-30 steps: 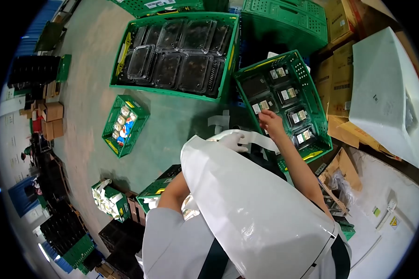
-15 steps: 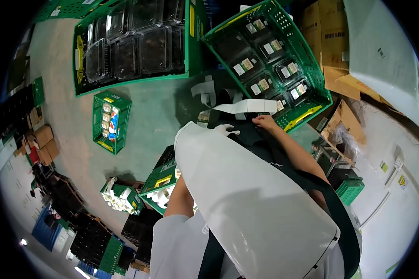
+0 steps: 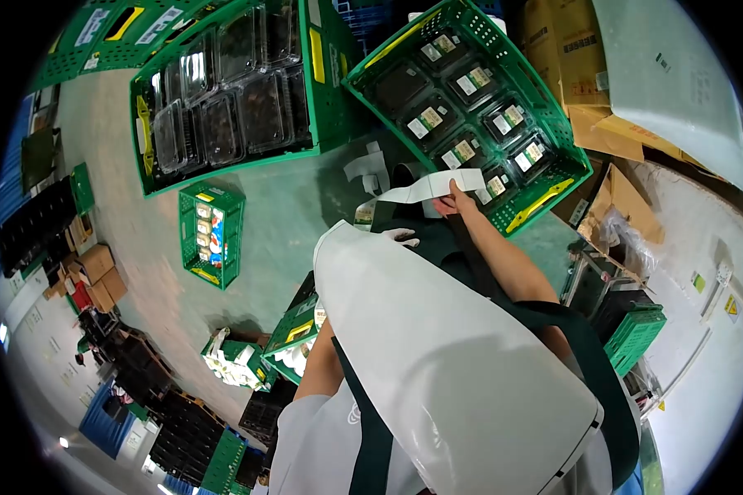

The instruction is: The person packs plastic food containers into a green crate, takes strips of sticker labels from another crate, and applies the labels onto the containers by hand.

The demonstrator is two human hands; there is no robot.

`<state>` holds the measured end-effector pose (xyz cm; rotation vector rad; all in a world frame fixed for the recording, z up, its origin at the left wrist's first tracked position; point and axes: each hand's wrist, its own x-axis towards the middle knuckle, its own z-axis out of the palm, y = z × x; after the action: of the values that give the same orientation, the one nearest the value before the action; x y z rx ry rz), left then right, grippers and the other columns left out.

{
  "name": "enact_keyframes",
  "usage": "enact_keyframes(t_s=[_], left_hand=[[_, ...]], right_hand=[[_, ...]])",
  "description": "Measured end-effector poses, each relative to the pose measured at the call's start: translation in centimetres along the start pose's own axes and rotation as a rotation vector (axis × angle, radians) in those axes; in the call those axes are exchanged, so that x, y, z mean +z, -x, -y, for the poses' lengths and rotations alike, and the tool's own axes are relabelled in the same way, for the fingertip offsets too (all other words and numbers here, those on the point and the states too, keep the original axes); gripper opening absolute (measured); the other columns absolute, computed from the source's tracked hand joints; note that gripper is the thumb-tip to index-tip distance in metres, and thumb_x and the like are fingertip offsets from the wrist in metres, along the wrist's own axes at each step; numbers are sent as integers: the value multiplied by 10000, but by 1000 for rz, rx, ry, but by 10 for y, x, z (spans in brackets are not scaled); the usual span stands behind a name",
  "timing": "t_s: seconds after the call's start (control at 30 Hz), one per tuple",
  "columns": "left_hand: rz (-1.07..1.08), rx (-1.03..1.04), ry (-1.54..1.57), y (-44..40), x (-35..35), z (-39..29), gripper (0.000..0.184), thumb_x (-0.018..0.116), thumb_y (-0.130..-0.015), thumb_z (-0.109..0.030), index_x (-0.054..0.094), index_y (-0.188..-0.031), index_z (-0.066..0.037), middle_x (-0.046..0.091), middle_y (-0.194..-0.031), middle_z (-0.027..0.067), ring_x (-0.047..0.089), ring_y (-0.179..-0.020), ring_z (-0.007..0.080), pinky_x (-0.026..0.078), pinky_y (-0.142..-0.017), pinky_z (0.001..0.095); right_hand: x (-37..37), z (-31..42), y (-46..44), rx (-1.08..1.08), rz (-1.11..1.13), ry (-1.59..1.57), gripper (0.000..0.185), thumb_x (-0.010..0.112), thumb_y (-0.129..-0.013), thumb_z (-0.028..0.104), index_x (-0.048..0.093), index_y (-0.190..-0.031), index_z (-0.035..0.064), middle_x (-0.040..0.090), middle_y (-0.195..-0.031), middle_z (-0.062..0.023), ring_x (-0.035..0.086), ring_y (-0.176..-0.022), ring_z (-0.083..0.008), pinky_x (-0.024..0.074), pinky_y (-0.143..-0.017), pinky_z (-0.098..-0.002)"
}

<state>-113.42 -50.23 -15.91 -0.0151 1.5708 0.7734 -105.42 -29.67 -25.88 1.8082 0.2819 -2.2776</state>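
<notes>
A white strip of labels runs from the floor side up to my right hand, whose bare fingers pinch it near its end. The strip's end lies by the rim of a green crate holding dark clear-lidded packs with labels on top. My left hand, in a white glove, shows only a few fingertips in front of the dark apron. A large white curved panel hides the rest of that hand, so its grip is not visible.
A bigger green crate with clear lidded boxes stands at the upper left. Small green crates sit on the floor further left. Cardboard boxes and an open carton line the right side.
My right hand has risen from the dark cloth below the strip and now grips the strip near its end. The camera view has shifted slightly.
</notes>
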Motion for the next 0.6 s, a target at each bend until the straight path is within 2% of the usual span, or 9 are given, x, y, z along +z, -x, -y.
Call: enact_keyframes(t_s=[0.07,0.13,0.2,0.23,0.27,0.33,0.43,0.53,0.6], left_hand=[[7,34,147,1,1,4,465,694,-760,-214,554,-1134,23,609,-1057,100,546,-980,162,404,-865,258],[-16,79,29,6,-3,-6,422,689,-752,-196,572,-1104,5,611,-1053,110,561,-977,203,413,-862,280],[-496,591,-359,10,-7,-17,363,685,-736,-171,592,-1056,-28,607,-1037,123,566,-967,264,422,-861,313],[-617,764,-425,10,-15,-35,357,689,-716,-163,591,-1043,-57,591,-1038,127,544,-990,303,426,-859,343],[-739,799,-344,11,-12,-51,397,690,-718,-165,572,-1080,-57,562,-1090,132,519,-1043,292,414,-887,343],[-736,792,-230,24,-15,-105,517,703,-706,-180,513,-1173,-65,507,-1194,132,477,-1121,270,377,-942,336],[-594,877,-59,26,-20,-169,753,754,-665,-200,373,-1291,-29,400,-1308,149,367,-1231,278,300,-1010,334],[-449,839,313,19,-17,-210,615,696,-751,-211,418,-1267,-23,513,-1196,124,478,-1125,210,364,-947,287],[-386,745,601,15,-29,-225,324,538,-888,-169,511,-1149,22,589,-1057,102,553,-964,146,433,-844,270]], right_hand=[[-1,5,-22,-58,-163,48,395,667,-788,315,521,-1016,27,611,-953,-148,632,-721,-263,539,-586,-338],[20,16,9,-344,-184,329,204,646,-788,193,590,-783,-3,622,-684,-97,607,-520,-183,498,-460,-252],[46,31,41,-653,-187,552,219,641,-774,194,602,-699,-8,611,-635,-81,595,-489,-159,480,-461,-243],[65,42,67,-789,-228,724,227,645,-755,200,610,-694,-16,613,-630,-78,578,-460,-147,466,-471,-259],[74,49,76,-1143,-255,960,207,638,-737,182,595,-679,-12,599,-610,-96,583,-494,-180,465,-503,-290],[98,63,98,-1509,-238,1263,152,603,-724,172,585,-682,26,637,-829,-154,585,-630,-314,488,-578,-358],[135,66,136,-1866,-147,1409,100,577,-717,141,570,-748,46,569,-1083,-147,579,-758,-310,496,-588,-400],[154,60,149,-1787,-51,1478,248,614,-671,147,577,-893,44,503,-1189,-181,574,-806,-306,506,-581,-387],[168,66,182,-1940,-31,1525,284,655,-679,138,571,-935,50,489,-1200,-176,570,-811,-304,503,-598,-361]])
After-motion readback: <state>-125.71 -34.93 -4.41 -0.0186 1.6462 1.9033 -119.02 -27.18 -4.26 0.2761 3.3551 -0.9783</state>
